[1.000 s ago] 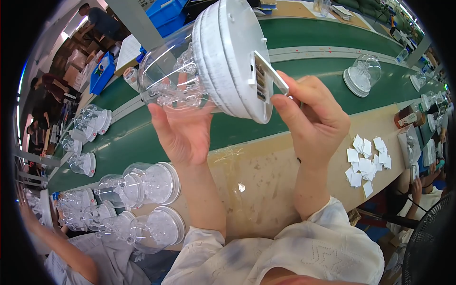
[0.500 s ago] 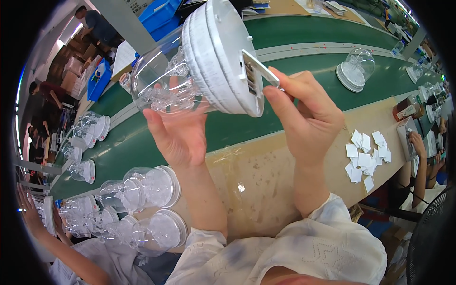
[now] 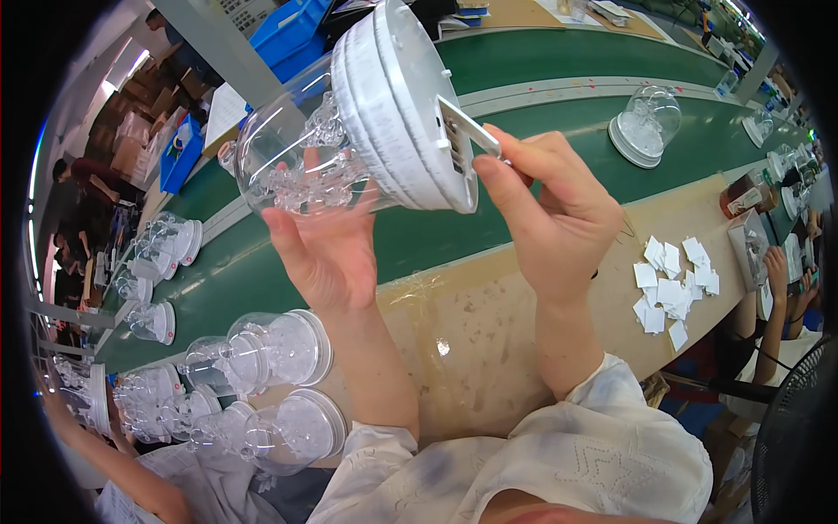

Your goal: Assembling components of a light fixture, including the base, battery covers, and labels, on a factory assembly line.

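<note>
Domed ornament [image 3: 367, 122] in left hand [image 3: 336, 262], right hand [image 3: 563, 210] pinching flap [image 3: 470, 127], green worktop [image 3: 428, 237], likely cartons [image 3: 129, 157] beyond

A head-worn fisheye view looks down and forward from close above the worktable [image 3: 471, 375].

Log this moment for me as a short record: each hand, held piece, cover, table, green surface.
Left hand: supports the clear dome from below
Right hand: pinches the white cover near its outer end
Held piece: tilted, white base facing right
Cover: angled away from the base, compartment partly exposed
Table: loose white squares, right side
Green surface: domed pieces, left and right
</note>
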### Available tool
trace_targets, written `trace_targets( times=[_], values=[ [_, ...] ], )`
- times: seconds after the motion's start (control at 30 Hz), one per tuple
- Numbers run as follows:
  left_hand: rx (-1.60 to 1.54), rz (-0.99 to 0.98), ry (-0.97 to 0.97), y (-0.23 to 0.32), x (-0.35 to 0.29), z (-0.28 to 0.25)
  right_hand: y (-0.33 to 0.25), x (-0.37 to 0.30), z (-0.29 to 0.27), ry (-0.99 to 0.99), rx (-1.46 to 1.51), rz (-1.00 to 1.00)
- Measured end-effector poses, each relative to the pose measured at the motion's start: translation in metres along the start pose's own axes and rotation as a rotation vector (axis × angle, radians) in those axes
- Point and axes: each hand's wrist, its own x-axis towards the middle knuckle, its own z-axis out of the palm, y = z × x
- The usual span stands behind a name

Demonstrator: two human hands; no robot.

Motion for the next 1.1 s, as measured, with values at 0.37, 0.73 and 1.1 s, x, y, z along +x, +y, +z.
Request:
trace_targets(
  times=[0.37,0.73,1.1],
  values=[
    [0.057,0.034,-0.002,-0.002,0.004,-0.002,0.001,0.005,0.002,-0.017,-0.002,0.037],
    [-0.135,0.04,-0.076,-0.017,0.0,0.0,-0.008,0.0,-0.011,-0.118,-0.094,0.179],
    [-0.109,0.012,-0.048,-0.003,0.002,0.003,0.001,0.007,-0.023,-0.411,0.034,0.169]
  ],
)
